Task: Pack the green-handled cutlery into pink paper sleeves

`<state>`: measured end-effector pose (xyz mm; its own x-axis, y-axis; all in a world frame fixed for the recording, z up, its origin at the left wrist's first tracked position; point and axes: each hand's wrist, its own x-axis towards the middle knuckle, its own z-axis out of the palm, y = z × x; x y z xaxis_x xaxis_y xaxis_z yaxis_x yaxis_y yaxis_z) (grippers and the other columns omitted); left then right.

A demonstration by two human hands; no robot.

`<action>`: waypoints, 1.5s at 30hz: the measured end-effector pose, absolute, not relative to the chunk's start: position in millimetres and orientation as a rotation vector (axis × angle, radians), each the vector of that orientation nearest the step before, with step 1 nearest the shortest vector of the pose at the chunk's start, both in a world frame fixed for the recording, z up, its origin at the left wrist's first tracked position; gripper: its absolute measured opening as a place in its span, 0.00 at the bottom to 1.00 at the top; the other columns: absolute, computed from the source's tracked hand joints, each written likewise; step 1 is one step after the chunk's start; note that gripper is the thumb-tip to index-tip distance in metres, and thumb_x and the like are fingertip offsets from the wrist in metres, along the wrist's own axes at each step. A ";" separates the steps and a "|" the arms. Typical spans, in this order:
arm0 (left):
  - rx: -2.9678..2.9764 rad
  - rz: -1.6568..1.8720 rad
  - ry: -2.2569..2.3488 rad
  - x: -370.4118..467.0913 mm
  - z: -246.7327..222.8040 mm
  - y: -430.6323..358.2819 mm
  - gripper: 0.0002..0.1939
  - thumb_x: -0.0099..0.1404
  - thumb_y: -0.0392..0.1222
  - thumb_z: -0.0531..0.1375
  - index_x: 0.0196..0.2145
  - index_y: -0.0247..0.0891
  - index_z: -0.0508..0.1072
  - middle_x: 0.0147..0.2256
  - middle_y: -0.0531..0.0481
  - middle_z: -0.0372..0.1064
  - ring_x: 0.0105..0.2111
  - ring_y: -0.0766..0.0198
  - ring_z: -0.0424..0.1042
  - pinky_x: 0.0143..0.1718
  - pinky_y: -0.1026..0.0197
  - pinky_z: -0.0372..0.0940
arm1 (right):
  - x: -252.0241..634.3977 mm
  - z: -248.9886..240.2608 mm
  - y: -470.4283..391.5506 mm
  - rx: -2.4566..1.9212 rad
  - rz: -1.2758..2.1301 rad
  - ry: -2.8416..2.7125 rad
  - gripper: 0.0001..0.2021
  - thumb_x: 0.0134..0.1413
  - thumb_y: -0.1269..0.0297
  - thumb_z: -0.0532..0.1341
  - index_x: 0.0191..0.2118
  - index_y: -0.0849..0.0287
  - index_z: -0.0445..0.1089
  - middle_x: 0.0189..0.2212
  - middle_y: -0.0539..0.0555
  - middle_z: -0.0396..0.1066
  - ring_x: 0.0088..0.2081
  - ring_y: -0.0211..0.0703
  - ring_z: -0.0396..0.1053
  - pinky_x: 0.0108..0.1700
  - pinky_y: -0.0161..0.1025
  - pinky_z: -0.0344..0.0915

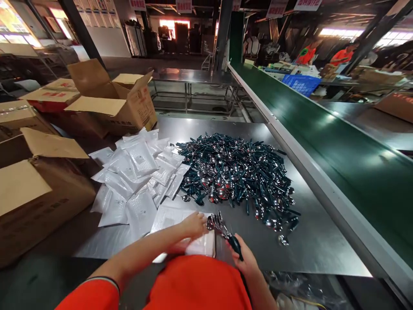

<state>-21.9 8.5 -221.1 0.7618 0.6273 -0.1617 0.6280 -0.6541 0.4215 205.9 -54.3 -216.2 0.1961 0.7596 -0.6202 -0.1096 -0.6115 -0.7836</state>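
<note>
My right hand [243,254] is closed round the dark green handles of several pieces of cutlery [234,244], whose metal heads point up and left. My left hand [194,224] reaches beside those heads, above a stack of white bags [203,246]; its fingers are bent, and what they hold, if anything, is too small to tell. Behind my hands lies a large pile of green-handled metal cutlery [238,168]. To its left is a heap of filled white padded packets [129,168]. A flat white packet [169,217] rests just behind my left forearm.
All this is on a metal table [309,232]. Open cardboard boxes [138,105] stand at the left and back left. A green conveyor belt [322,125] runs along the right. Beyond it are a blue basket [301,84] and two people in orange.
</note>
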 end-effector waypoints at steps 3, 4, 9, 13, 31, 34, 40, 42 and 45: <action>2.522 -0.023 0.852 -30.0 -217.8 23.6 0.10 0.47 0.33 0.70 0.29 0.39 0.77 0.44 0.42 0.74 0.54 0.44 0.62 0.57 0.38 0.54 | 199.6 -227.1 -60.5 -1.734 1.517 -0.542 0.18 0.39 0.44 0.61 0.23 0.55 0.65 0.19 0.54 0.70 0.15 0.37 0.60 0.15 0.33 0.54; 2.523 -0.023 0.828 -33.9 -216.3 25.6 0.12 0.43 0.31 0.72 0.27 0.39 0.77 0.42 0.43 0.75 0.54 0.44 0.63 0.58 0.37 0.53 | 199.5 -228.8 -62.0 -1.739 1.501 -0.528 0.18 0.38 0.44 0.62 0.24 0.55 0.64 0.17 0.52 0.68 0.15 0.37 0.59 0.15 0.33 0.55; 2.466 0.050 0.822 -45.3 -205.7 18.4 0.11 0.43 0.27 0.68 0.22 0.40 0.74 0.31 0.49 0.74 0.46 0.49 0.68 0.55 0.44 0.58 | 200.7 -223.3 -61.3 -1.786 1.379 -0.560 0.17 0.37 0.48 0.63 0.29 0.56 0.67 0.19 0.48 0.65 0.17 0.39 0.62 0.15 0.34 0.57; 2.389 0.073 0.837 -42.1 -189.2 12.0 0.08 0.45 0.31 0.67 0.19 0.38 0.72 0.32 0.48 0.74 0.43 0.51 0.69 0.44 0.54 0.64 | 193.4 -206.1 -52.5 -1.816 1.262 -0.712 0.15 0.39 0.51 0.62 0.31 0.57 0.68 0.21 0.48 0.67 0.17 0.40 0.63 0.13 0.35 0.58; 2.279 0.615 1.061 -37.7 -92.4 -21.2 0.11 0.68 0.42 0.52 0.31 0.40 0.72 0.35 0.48 0.69 0.36 0.60 0.64 0.38 0.58 0.56 | 190.0 -61.3 -9.3 -1.420 1.008 -1.504 0.10 0.52 0.56 0.59 0.31 0.56 0.72 0.27 0.50 0.74 0.22 0.40 0.68 0.20 0.34 0.65; 2.428 0.734 0.990 -43.5 -86.6 -19.8 0.13 0.69 0.42 0.52 0.30 0.41 0.74 0.36 0.47 0.71 0.36 0.59 0.65 0.39 0.57 0.57 | 195.0 -52.2 -5.2 -1.542 1.169 -1.341 0.12 0.50 0.52 0.59 0.33 0.55 0.70 0.26 0.48 0.72 0.17 0.37 0.64 0.11 0.32 0.58; 2.914 0.948 0.791 -24.7 -74.7 -23.6 0.12 0.70 0.40 0.53 0.31 0.39 0.73 0.30 0.48 0.71 0.32 0.61 0.66 0.34 0.58 0.58 | 168.7 -50.3 -4.8 -1.353 1.056 -1.775 0.09 0.56 0.58 0.56 0.34 0.55 0.69 0.28 0.49 0.72 0.27 0.41 0.70 0.25 0.36 0.68; 2.945 1.176 0.776 -16.7 -67.0 -24.9 0.11 0.69 0.38 0.53 0.30 0.38 0.72 0.28 0.49 0.70 0.30 0.62 0.65 0.33 0.59 0.59 | 156.6 -46.3 -10.0 -1.213 0.805 -1.997 0.09 0.60 0.61 0.53 0.38 0.55 0.70 0.35 0.53 0.75 0.37 0.46 0.72 0.40 0.44 0.70; 2.901 1.539 0.839 -16.3 -49.2 -26.7 0.09 0.68 0.34 0.54 0.32 0.35 0.72 0.25 0.51 0.68 0.28 0.64 0.64 0.31 0.60 0.62 | 152.8 -31.0 -19.4 -1.089 0.353 -2.057 0.14 0.63 0.60 0.51 0.51 0.53 0.67 0.46 0.58 0.72 0.49 0.53 0.68 0.51 0.54 0.63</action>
<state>-16.3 -26.7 -49.2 0.4731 0.3063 0.8261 0.5287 -0.8487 0.0118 152.8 -19.4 -31.0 -0.3404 0.7956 0.5011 0.5832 0.5967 -0.5512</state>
